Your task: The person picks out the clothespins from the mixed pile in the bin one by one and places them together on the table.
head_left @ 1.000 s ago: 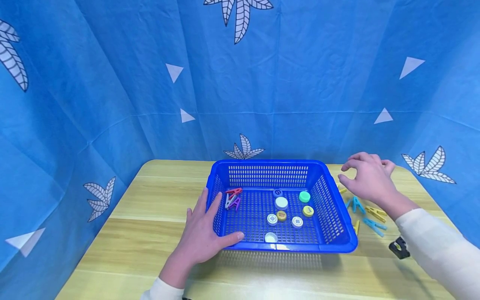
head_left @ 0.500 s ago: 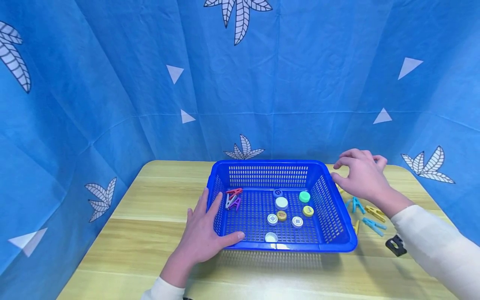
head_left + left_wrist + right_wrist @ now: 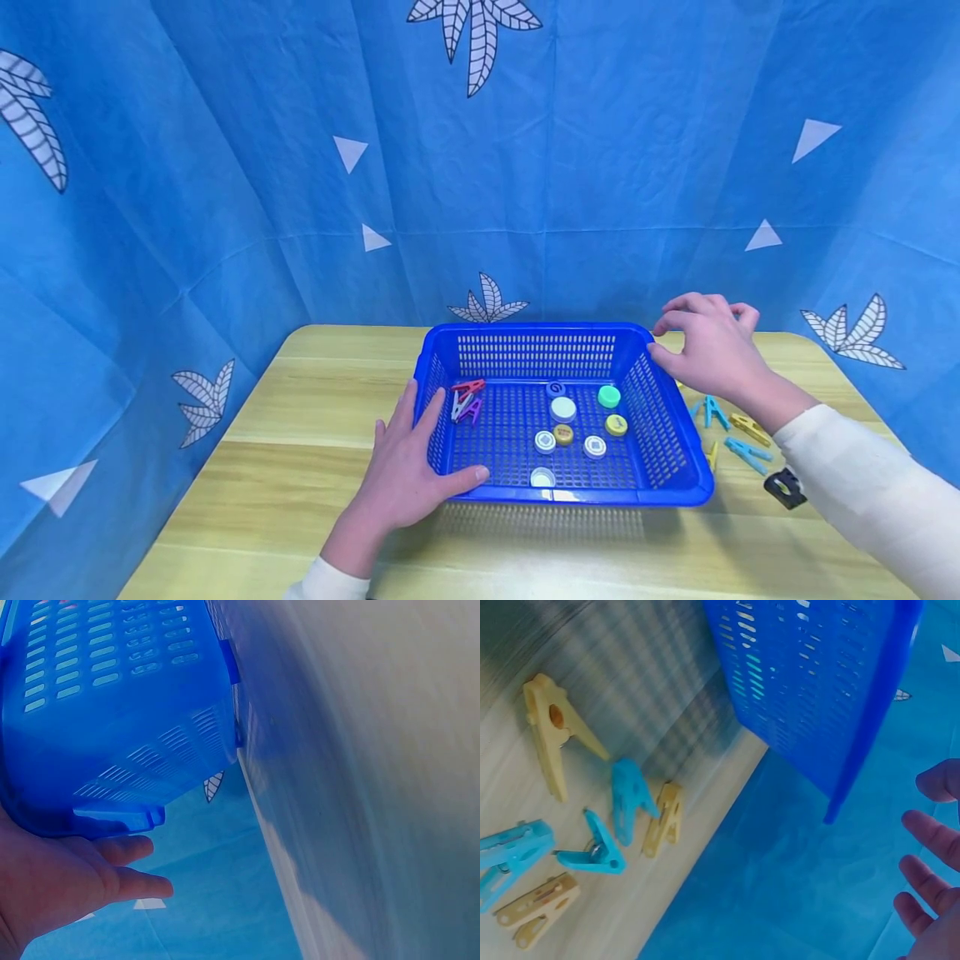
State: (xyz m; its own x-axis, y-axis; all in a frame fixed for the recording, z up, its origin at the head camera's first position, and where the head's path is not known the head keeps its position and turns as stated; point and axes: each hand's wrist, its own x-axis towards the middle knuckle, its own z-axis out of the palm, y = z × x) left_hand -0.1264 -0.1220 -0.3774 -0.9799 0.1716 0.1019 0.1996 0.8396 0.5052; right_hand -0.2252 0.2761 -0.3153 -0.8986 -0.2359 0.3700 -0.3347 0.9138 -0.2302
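A blue plastic basket (image 3: 622,497) sits on the table in the head view. My left hand (image 3: 405,471) rests along its left rim with fingers spread and the thumb over the front rim. By the back right corner is my right hand (image 3: 708,354), its fingers slightly bent and nothing between them; the right wrist view shows those fingers (image 3: 934,832) apart from the basket. Inside the basket lie a red clothespin (image 3: 468,386), a white clothespin (image 3: 461,407), a purple clothespin (image 3: 474,409) and several bottle caps, among them a green cap (image 3: 609,397) and a large white cap (image 3: 562,409).
Right of the basket, several loose blue and yellow clothespins lie on the wooden table (image 3: 300,458), such as a blue clothespin (image 3: 748,455) and a yellow clothespin (image 3: 750,428). A black device (image 3: 785,488) is at my right wrist. Blue patterned cloth (image 3: 637,167) hangs behind the table.
My right hand has moved left and slightly away from me, from above the loose clothespins to the basket's back right corner. The left hand and the basket keep their places.
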